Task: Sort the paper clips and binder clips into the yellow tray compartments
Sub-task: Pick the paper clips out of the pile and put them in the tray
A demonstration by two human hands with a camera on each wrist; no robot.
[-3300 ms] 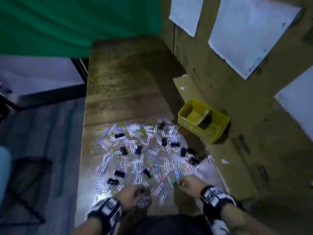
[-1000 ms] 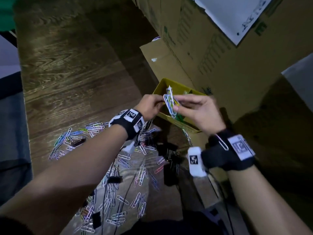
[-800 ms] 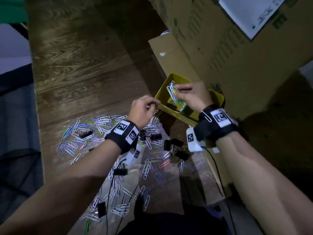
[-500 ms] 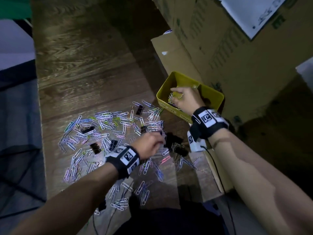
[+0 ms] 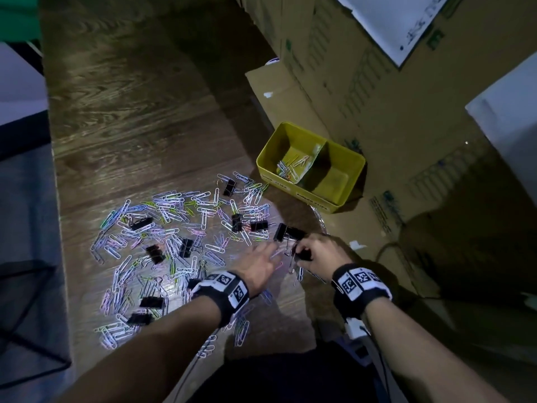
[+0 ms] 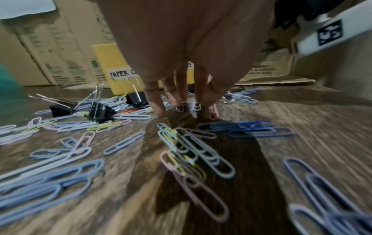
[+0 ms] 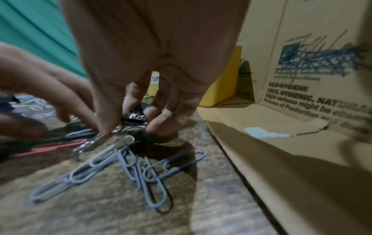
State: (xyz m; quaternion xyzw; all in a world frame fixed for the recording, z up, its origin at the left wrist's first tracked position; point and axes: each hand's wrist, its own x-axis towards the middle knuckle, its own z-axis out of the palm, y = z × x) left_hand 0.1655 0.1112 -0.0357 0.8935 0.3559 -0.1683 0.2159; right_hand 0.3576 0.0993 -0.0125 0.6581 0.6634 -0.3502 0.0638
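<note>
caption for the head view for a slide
Both hands reach into scattered clips on the table; yellow tray holds a few paper clips in one compartment.

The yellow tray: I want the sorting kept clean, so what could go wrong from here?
1. The right hand is closing on a black binder clip that lies among paper clips; one could ride along.
2. The yellow tray holds paper clips in its left compartment only; the binder clip could land there by mistake.
3. The left hand presses flat on loose clips and could sweep some toward the table edge.
</note>
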